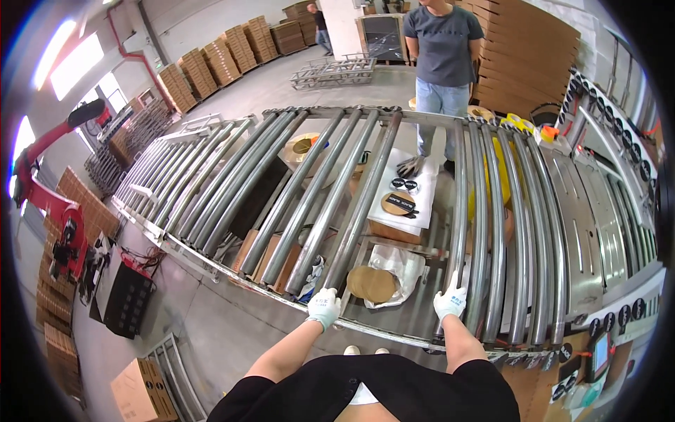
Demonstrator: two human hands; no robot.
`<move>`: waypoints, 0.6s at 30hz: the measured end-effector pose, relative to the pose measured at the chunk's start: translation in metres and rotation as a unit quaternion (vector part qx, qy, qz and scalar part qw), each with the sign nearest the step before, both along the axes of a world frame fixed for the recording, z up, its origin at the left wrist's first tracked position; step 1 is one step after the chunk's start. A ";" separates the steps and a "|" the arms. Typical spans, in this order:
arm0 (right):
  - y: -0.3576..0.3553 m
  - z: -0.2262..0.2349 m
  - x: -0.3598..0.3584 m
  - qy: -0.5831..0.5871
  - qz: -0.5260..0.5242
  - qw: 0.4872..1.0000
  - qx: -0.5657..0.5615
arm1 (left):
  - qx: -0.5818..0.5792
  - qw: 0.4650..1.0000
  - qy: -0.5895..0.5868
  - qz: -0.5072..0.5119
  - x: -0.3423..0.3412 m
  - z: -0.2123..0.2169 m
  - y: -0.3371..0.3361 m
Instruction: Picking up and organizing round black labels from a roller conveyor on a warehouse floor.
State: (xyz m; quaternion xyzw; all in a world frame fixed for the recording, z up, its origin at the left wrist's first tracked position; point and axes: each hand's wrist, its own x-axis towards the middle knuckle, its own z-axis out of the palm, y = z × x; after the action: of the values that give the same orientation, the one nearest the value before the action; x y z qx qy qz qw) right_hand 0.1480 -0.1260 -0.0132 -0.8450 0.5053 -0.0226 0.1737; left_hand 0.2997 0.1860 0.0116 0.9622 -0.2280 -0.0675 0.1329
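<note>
My left hand [324, 307], in a white glove, is closed over the near end of a steel roller [349, 243] on the conveyor's near rail [380, 332]. Further right, my gloved right hand [451, 302] grips the near end of another roller [458, 211]. Between these two rollers is a wide gap. Through it I see brown round discs [373, 283] on a white plastic bag [402, 271], lower than the rollers. Beyond them, a white sheet [415, 184] carries a brown disc with a black label [399, 204], round black labels [404, 184] and a grey glove [410, 167].
Across the conveyor stands a person in a grey shirt [443, 49]. A red robot arm [53, 204] and a black box [126, 299] are at left. A cardboard box [143, 391] sits on the floor at lower left. A small screen device [600, 354] is at lower right.
</note>
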 end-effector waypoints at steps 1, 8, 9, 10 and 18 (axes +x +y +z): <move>-0.001 0.002 0.001 -0.008 0.004 1.000 0.005 | 0.007 1.000 0.003 -0.010 0.006 -0.002 -0.004; -0.019 0.012 -0.004 -0.025 -0.010 1.000 0.016 | 0.116 0.991 -0.035 -0.056 0.045 0.004 -0.052; -0.023 0.005 -0.001 -0.012 -0.012 0.999 0.029 | 0.128 0.991 -0.005 -0.033 0.047 0.009 -0.059; -0.023 -0.001 0.002 -0.011 -0.003 1.000 0.014 | 0.146 0.989 0.034 -0.016 0.045 0.023 -0.068; -0.015 -0.001 -0.010 -0.006 -0.009 0.998 0.054 | 0.242 0.970 0.003 0.007 0.060 -0.016 -0.074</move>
State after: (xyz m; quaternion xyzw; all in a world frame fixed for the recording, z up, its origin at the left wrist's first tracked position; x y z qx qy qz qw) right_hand 0.1375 -0.1411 -0.0140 -0.8296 0.5124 -0.0019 0.2217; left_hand 0.3602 0.1119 -0.0049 0.9672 -0.1972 -0.1229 -0.1028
